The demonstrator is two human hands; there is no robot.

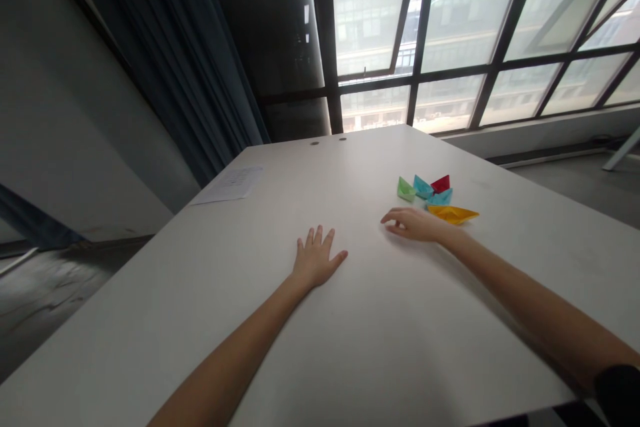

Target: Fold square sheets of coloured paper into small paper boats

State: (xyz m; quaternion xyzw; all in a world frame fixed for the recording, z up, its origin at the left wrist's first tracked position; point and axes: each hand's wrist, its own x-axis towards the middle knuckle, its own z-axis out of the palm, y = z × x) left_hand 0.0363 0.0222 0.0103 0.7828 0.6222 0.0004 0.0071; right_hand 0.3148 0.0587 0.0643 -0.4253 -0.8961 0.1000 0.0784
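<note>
My left hand [316,258] lies flat, palm down, fingers spread, on the white table [380,340]. My right hand [413,223] rests on the table further right, fingers loosely curled and holding nothing. Just beyond it sits a cluster of folded paper boats: a yellow one [453,214] closest to my wrist, a green one [405,189], two blue ones [423,186] [442,198] and a red one [441,183].
A white printed sheet [229,185] lies near the table's far left corner. Two small round holes [327,141] mark the far edge. Dark curtains [175,60] hang at the left, and large windows [450,33] stand behind the table.
</note>
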